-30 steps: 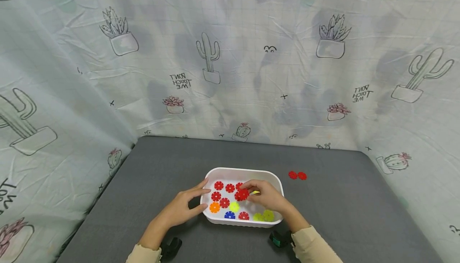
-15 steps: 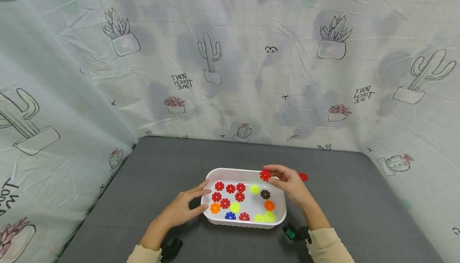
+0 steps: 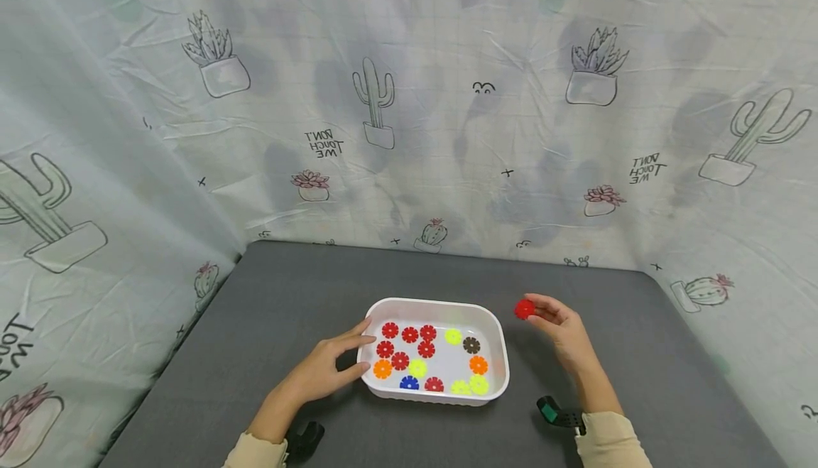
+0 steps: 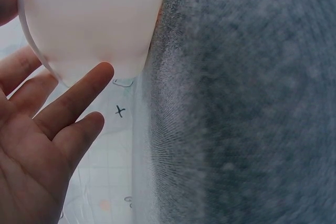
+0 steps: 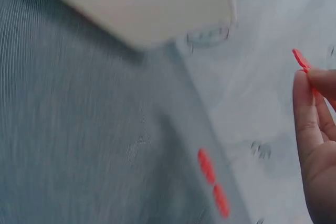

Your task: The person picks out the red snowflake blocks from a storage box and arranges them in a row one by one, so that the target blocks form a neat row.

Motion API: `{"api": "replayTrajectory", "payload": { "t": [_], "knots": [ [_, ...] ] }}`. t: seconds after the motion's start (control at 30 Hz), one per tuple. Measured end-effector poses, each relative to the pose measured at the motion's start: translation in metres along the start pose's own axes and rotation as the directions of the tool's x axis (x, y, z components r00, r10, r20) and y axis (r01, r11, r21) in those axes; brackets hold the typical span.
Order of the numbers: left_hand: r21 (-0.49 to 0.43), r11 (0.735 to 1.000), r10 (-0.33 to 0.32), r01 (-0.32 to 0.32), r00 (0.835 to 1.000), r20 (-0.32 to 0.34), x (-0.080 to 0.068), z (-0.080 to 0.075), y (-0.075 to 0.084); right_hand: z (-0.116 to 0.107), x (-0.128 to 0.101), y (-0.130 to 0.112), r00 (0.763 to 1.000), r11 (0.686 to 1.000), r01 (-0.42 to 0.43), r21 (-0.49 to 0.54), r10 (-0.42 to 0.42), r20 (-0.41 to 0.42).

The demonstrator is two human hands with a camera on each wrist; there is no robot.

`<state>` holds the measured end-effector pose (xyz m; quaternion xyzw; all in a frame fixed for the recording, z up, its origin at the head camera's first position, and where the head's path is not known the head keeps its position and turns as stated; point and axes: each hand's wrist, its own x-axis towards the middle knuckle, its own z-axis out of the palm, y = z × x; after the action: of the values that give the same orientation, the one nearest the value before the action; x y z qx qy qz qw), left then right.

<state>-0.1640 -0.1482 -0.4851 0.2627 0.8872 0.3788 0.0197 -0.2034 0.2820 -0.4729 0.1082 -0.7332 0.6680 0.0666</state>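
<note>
A white tray [image 3: 437, 303] on the grey table holds several flower-shaped discs: red [image 3: 399, 361], yellow-green [image 3: 452, 336], orange [image 3: 478, 365], blue [image 3: 409, 383] and brown [image 3: 471, 345]. My left hand [image 3: 364, 346] rests with straight fingers [image 4: 79, 98] against the tray's left wall [image 4: 89, 19]. Right of the tray, my right hand [image 3: 533, 308] pinches a red disc [image 3: 525, 309] just above the table. The right wrist view shows that held disc [image 5: 301, 59] at my fingertips [image 5: 304, 93] and two red discs [image 5: 212, 182] lying on the table below. In the head view those two are hidden.
Cloth printed with cacti [image 3: 409, 134] hangs close behind and on both sides of the grey table [image 3: 287, 297]. Bare table surface [image 3: 652, 354] lies right of my right hand. Wrist camera mounts [image 3: 561, 415] sit at the near edge.
My right hand lifted a red disc out of the tray and carried it right, past the rim, over the table. The left hand stayed against the tray.
</note>
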Motion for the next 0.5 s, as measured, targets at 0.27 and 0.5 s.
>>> {"api": "replayTrajectory", "payload": {
  "t": [0.27, 0.5],
  "knots": [
    [0.001, 1.000, 0.020, -0.020, 1.000, -0.007, 0.001, 0.000, 0.000, -0.029, -0.002, 0.036, 0.983, 0.985, 0.013, 0.170, 0.018, -0.181],
    [-0.021, 1.000, 0.007, -0.007, 1.000, 0.002, -0.001, -0.002, 0.003, -0.040, -0.001, 0.053, 0.955, 0.997, -0.070, 0.028, 0.075, -0.288]
  ]
}}
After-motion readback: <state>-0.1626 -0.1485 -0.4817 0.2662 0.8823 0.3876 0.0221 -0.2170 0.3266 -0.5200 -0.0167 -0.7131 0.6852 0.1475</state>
